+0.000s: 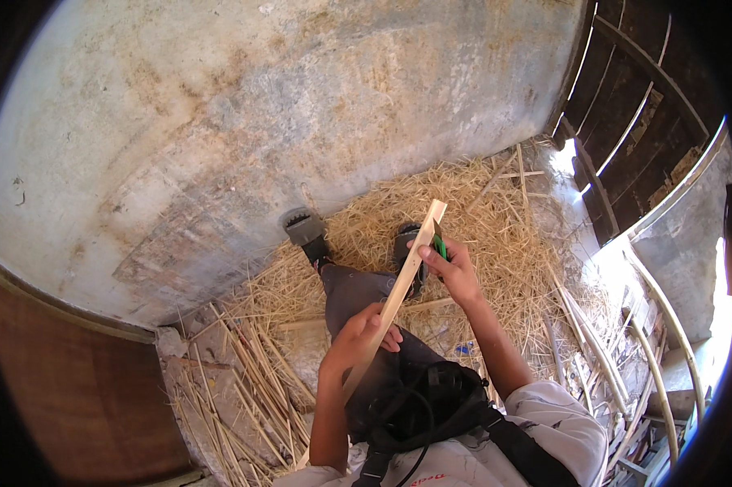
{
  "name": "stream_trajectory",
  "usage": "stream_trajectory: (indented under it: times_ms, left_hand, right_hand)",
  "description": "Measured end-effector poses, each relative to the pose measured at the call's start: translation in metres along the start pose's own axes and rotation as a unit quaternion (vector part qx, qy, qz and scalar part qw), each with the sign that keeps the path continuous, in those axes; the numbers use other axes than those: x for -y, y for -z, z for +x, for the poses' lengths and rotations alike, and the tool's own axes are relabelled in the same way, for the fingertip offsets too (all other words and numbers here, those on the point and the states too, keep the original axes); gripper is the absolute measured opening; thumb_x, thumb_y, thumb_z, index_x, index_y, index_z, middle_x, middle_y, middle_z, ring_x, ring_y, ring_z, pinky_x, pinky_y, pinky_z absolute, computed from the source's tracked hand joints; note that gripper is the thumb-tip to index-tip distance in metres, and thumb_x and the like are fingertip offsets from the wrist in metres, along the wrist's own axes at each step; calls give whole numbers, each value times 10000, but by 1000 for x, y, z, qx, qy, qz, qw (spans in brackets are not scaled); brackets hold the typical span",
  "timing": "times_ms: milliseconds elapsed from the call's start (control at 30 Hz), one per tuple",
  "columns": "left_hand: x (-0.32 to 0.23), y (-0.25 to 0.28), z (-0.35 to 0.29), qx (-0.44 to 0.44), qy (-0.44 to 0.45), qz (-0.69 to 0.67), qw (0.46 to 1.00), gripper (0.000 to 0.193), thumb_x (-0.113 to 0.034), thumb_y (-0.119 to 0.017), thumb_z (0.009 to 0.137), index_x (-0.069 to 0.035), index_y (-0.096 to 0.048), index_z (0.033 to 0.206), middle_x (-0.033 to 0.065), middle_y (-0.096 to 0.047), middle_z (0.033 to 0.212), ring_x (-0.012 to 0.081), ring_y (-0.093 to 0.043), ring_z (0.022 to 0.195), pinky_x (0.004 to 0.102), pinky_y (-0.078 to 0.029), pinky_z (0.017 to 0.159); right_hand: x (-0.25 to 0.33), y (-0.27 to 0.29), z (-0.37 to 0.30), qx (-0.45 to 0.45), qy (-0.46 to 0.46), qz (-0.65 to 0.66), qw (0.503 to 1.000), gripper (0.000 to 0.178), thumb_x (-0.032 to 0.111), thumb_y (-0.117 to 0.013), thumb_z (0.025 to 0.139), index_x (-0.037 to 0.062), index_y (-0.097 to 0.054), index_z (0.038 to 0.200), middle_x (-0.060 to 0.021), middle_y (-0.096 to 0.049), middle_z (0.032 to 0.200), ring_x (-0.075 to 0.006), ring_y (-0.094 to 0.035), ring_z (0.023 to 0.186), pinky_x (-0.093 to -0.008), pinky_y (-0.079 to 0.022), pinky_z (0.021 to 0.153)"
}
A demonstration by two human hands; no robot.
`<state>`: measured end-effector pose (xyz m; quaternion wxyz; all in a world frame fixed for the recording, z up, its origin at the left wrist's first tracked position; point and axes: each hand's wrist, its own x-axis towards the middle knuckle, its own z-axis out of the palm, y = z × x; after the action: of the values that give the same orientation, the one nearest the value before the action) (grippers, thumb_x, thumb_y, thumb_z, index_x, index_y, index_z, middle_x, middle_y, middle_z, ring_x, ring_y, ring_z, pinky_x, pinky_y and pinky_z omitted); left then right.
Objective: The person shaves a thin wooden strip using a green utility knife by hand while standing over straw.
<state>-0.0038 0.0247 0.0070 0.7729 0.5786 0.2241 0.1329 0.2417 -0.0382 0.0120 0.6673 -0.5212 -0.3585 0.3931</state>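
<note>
Faces a broad, stained grey wall (pixel 301 105), with a wide heap of straw-coloured shavings (pixel 496 219) at its foot and loose thin sticks (pixel 248 398) lying to the left. Holds a long pale wooden strip (pixel 399 288) slantwise above the legs, rising from beside the left forearm to out over the shavings, with the left hand (pixel 359 337) wrapped around its lower part. Grips in the right hand (pixel 455 272), with thumb against the strip's upper part, a small green-handled knife (pixel 440 246) by its right edge.
</note>
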Motion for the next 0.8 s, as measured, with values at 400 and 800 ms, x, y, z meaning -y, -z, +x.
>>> stream_trajectory:
  times_ms: [400,800]
  left_hand:
    - [1,-10,-5,-27,72,-95,992,577,-458,-392,1163,14,-611,1413,-72,-408,819,38,-383,685,219,-351,616]
    - [18,-15,3,-86,-5,-34,996,396,-405,-421,1166,-43,-580,1175,-61,-420,809,28,-376,614,211,-307,529]
  right_hand:
    - [-3,-1,-1,2,58,-46,997,288,256,-635,1054,14,-702,1196,57,-480,714,-96,-429,602,-273,-331,575]
    - [-32,-7,-35,37,288,-439,850,272,347,-784,926,106,-737,1044,-72,-692,821,-300,-699,667,-418,-533,591]
